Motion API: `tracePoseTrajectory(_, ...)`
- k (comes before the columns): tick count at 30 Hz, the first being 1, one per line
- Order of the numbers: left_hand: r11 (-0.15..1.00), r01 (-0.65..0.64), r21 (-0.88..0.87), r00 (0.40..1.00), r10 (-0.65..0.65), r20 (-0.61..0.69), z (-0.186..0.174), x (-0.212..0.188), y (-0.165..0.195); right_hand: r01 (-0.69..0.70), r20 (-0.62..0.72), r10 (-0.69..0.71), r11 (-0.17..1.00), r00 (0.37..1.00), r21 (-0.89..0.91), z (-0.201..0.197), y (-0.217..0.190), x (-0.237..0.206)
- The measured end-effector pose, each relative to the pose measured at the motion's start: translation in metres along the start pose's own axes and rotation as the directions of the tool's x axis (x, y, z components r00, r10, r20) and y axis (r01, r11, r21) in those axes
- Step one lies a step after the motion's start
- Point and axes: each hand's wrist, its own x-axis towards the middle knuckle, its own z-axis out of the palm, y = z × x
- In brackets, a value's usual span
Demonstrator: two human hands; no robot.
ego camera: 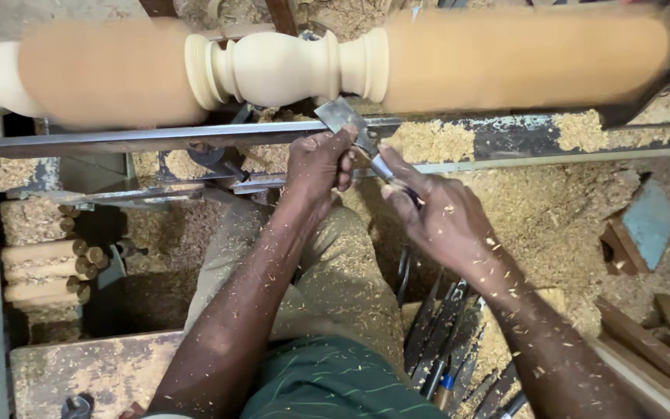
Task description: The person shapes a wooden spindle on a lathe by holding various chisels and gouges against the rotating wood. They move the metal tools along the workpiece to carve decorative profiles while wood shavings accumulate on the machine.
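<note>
A long pale wooden spindle (pixel 273 68) spins on a lathe across the top of the view, its square ends blurred and its middle turned into rounded beads. A flat metal chisel (pixel 340 116) rests on the steel tool rest (pixel 157 138) with its blade against the spindle's underside. My left hand (pixel 317 164) grips the chisel just behind the blade. My right hand (pixel 437 217) holds the chisel's handle end lower down. Both forearms are dusted with wood chips.
Sawdust and shavings (pixel 552 209) cover the lathe bed and floor. Several turned wooden dowels (pixel 44 268) are stacked at the left. More chisels (pixel 447 341) lie beside my right knee. Wood scraps (pixel 645 233) sit at the right.
</note>
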Motion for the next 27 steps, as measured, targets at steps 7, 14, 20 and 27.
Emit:
tracePoseTrajectory(7,1.000,0.009,0.025,1.000,-0.009,0.001,-0.012,-0.003,0.008,-0.074,-0.127,0.071,0.997,0.989,-0.024,0.029,-0.026,-0.011)
tracePoseTrajectory(14,0.998,0.059,0.036,0.998,-0.059,-0.003,-0.021,0.002,0.008,-0.136,-0.178,0.140,0.990,0.974,0.032,0.053,-0.043,-0.017)
tracePoseTrajectory(20,0.998,0.056,0.033,0.995,-0.053,-0.086,-0.026,0.007,0.010,0.052,-0.364,-0.027,0.997,0.931,0.061,0.070,-0.052,-0.021)
tracePoseTrajectory(27,0.998,0.025,0.057,0.999,-0.023,-0.032,-0.026,0.004,0.011,-0.303,-0.078,0.320,0.937,0.944,0.173,0.053,-0.055,-0.018)
